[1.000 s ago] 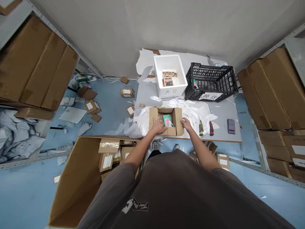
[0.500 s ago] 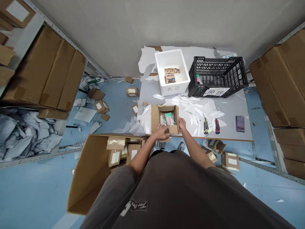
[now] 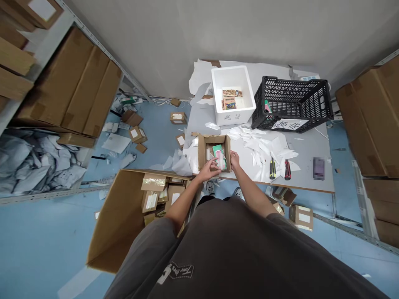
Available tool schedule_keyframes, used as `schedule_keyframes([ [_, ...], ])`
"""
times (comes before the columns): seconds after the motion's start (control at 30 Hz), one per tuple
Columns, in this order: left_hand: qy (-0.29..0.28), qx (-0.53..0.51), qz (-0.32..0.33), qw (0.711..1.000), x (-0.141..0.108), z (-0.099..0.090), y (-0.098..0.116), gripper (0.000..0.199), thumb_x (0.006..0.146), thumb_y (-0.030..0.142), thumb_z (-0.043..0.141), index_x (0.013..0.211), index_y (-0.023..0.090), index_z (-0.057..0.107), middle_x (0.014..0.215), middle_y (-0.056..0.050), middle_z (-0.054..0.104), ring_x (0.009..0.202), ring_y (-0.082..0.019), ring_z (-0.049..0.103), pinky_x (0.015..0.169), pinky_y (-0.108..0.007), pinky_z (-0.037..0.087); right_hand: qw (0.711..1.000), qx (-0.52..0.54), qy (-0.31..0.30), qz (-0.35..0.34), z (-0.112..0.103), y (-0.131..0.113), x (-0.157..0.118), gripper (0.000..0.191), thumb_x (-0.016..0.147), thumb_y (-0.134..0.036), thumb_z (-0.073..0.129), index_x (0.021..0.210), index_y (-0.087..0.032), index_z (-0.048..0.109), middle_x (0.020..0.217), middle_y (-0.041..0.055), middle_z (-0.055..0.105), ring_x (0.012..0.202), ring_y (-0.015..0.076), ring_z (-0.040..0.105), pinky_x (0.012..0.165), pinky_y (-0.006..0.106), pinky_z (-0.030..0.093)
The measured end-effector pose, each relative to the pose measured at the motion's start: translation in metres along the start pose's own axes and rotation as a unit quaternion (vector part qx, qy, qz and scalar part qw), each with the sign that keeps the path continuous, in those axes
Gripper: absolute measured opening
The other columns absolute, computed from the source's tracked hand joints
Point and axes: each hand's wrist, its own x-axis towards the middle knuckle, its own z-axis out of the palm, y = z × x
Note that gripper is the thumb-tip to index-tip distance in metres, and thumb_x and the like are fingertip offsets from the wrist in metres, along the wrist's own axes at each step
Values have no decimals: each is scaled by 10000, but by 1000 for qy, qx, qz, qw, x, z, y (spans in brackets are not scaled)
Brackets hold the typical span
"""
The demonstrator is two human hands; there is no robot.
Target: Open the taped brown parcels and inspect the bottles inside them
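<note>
A small open cardboard box (image 3: 202, 151) stands at the table's front edge. Inside it lie a green-and-pink packet (image 3: 218, 152) and some clear, whitish wrapping. My left hand (image 3: 209, 170) is over the box's near side, fingers stretched and apart, the tips reaching in by the packet. I cannot see it grasping anything. My right hand (image 3: 234, 160) is closed on the box's right wall near the front corner.
Behind stand a white foam box (image 3: 235, 117) and a black crate (image 3: 293, 104). Paper scraps (image 3: 254, 141), two utility knives (image 3: 287, 169) and a blurred purple item (image 3: 318, 168) lie rightward. A large carton (image 3: 115, 224) of parcels is left; shelves flank both sides.
My left hand has shifted from the box's near flap to over its opening. The near flap no longer stands across the front of the contents. The view has swung slightly left.
</note>
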Motion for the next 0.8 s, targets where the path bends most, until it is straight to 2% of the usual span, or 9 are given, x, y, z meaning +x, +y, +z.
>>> schedule_keyframes([
  [0.1, 20, 51, -12, 998, 4, -1, 1, 483, 1102, 500, 507, 1463, 227, 675, 1084, -55, 858, 1332, -257, 706, 1380, -550, 217, 1000, 4, 7, -5, 1, 1, 0, 351, 841, -572, 726, 855, -258, 568, 850, -1, 726, 840, 182, 675, 806, 292, 568],
  [0.17, 27, 128, -31, 991, 7, 2, 2, 428, 1070, 552, 574, 1281, 243, 783, 1201, -72, 837, 1384, -286, 666, 1387, -565, 198, 1000, 4, 7, -6, 1, 1, 0, 347, 858, -565, 721, 844, -260, 556, 838, -2, 723, 833, 185, 674, 805, 301, 571],
  [0.27, 37, 236, -42, 970, 5, 11, 6, 594, 839, 643, 861, 1266, 234, 806, 1479, -142, 717, 1635, -409, 373, 1395, -620, 128, 1000, -16, 13, -7, 2, -1, -1, 328, 872, -562, 684, 863, -262, 549, 850, -3, 718, 833, 190, 672, 817, 310, 573],
  [0.33, 53, 289, -55, 954, 2, 20, 8, 710, 760, 647, 927, 1317, 229, 792, 1634, -176, 589, 1702, -467, 174, 1378, -705, 19, 998, -53, 20, -15, 2, -3, -3, 314, 886, -565, 639, 891, -263, 553, 881, 6, 721, 857, 199, 677, 831, 311, 573],
  [0.43, 84, 318, -95, 940, -3, 34, 9, 635, 810, 646, 893, 1309, 264, 803, 1757, -170, 437, 1718, -495, 22, 1301, -826, -84, 989, -141, 23, -34, 0, -13, -7, 338, 936, -586, 546, 989, -254, 586, 983, 36, 740, 952, 214, 696, 877, 310, 576],
  [0.57, 68, 287, -131, 947, -3, 44, 2, 465, 869, 663, 845, 1084, 251, 868, 1744, -171, 459, 1711, -519, 3, 1251, -889, -73, 958, -280, 39, -40, -10, -38, -15, 461, 1011, -517, 467, 1285, -181, 626, 1189, 118, 740, 1136, 252, 686, 1044, 367, 539],
  [0.63, 74, 265, -122, 954, -1, 46, -2, 447, 888, 657, 833, 1019, 232, 872, 1720, -184, 489, 1711, -516, 7, 1253, -887, -61, 936, -336, 65, -86, -17, -54, -22, 542, 1007, -436, 501, 1460, -146, 574, 1317, 174, 704, 1266, 294, 638, 1119, 422, 503],
  [0.7, 89, 248, -106, 959, -1, 47, -4, 432, 892, 646, 834, 1003, 230, 871, 1698, -187, 515, 1711, -513, 12, 1255, -884, -63, 912, -362, 73, -179, -19, -68, -31, 599, 997, -359, 522, 1558, -147, 520, 1430, 203, 651, 1371, 316, 580, 1151, 449, 489],
  [0.8, 95, 230, -92, 964, -3, 48, -5, 376, 916, 617, 818, 1006, 256, 866, 1574, -175, 638, 1717, -490, -2, 1253, -877, -95, 878, -396, -21, -267, -4, -78, -46, 489, 1016, -326, 536, 1477, -178, 608, 1369, 170, 700, 1274, 286, 657, 1095, 399, 535],
])
